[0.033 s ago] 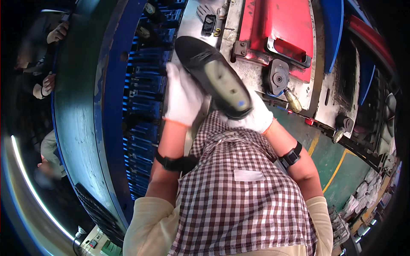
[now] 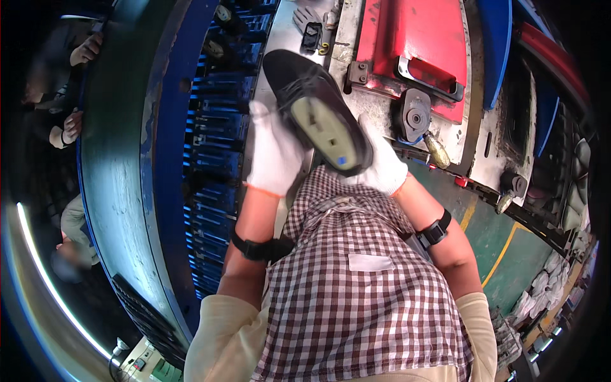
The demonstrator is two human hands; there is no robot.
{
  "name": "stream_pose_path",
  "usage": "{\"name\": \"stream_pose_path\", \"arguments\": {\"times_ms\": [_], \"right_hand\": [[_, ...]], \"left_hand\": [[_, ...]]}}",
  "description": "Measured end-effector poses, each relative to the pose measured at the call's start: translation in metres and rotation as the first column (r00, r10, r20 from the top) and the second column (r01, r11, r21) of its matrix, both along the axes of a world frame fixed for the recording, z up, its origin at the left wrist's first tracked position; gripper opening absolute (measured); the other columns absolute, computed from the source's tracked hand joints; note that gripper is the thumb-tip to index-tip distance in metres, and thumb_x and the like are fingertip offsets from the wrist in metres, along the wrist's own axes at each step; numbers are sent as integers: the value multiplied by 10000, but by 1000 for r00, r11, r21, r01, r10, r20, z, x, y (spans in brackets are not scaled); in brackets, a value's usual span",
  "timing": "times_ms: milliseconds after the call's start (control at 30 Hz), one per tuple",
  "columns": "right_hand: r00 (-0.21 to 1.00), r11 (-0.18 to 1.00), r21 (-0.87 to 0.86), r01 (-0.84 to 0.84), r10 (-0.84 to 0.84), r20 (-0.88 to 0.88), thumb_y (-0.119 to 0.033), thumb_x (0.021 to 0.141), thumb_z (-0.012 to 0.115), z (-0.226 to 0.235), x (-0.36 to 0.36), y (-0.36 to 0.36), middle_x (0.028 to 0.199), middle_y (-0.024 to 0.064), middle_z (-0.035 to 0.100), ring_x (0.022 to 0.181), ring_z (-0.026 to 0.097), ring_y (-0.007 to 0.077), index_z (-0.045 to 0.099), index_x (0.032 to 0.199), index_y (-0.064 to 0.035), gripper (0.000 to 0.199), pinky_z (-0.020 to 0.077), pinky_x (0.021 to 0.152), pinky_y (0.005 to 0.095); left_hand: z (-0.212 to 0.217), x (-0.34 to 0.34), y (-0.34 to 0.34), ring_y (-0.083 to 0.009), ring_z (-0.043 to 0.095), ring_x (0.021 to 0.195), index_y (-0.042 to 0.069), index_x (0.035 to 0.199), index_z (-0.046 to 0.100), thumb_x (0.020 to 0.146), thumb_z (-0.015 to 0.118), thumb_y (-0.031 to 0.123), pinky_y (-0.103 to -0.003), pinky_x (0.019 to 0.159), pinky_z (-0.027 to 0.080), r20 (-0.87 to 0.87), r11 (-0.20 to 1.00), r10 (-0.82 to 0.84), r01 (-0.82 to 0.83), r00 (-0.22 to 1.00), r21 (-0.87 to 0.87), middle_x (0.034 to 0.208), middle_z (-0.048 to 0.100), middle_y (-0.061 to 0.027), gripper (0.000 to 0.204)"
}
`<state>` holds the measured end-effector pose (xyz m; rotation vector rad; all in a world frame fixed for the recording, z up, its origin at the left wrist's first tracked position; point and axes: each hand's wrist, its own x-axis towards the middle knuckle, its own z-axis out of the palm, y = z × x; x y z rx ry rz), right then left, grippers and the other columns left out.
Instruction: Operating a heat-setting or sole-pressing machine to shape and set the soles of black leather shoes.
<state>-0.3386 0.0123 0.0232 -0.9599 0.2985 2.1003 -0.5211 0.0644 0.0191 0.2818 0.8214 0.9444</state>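
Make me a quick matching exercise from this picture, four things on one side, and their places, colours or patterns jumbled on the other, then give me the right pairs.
Things:
1. Shoe
2. Apron
3. Machine cover
4. Floor

Places, colours or patterns:
A. Green
B. Brown-and-white checks
C. Between the white-gloved left hand and right hand
D. Red

Right pairs: 1-C, 2-B, 3-D, 4-A.
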Motion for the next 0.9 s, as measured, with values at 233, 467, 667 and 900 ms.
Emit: {"name": "stream_pose_path", "arguments": {"times_ms": [233,467,667,900], "right_hand": [[884,836,457,-304,69,463,-627,1075,375,-48,-26,10,1349,103,665,1093,686,194,500,1516,-103,697,556,844,290],[287,608,427,-670,-318,904,-282,1026,589,-48,13,12,1300,221,609,1283,568,340,532,1454,17,525,415,1117,389],[216,628,404,-665,-356,909,-142,1004,573,-30,62,-36,1206,173,615,1131,606,278,601,1361,32,398,465,1013,356],[270,778,353,-519,-243,932,-105,1020,544,-50,89,-78,1205,136,613,1109,611,231,614,1330,36,347,471,1017,350]], "left_hand": [[-19,-26,-22,-230,688,1112,43,1320,591,971,652,252,-406,979,583,-145,998,40,-47,989,-46,1209,680,-81,411],[-76,-63,9,-222,729,922,64,1098,666,869,669,149,-374,856,616,-245,962,144,-194,959,-194,1015,711,-66,244],[-226,-182,85,-187,651,850,157,1007,685,781,778,136,-325,760,532,-639,899,381,-428,668,88,944,651,0,245],[-231,-216,142,-245,642,1077,34,1620,297,881,736,102,-374,943,520,-899,910,399,-192,178,366,1314,633,-95,862]]}}
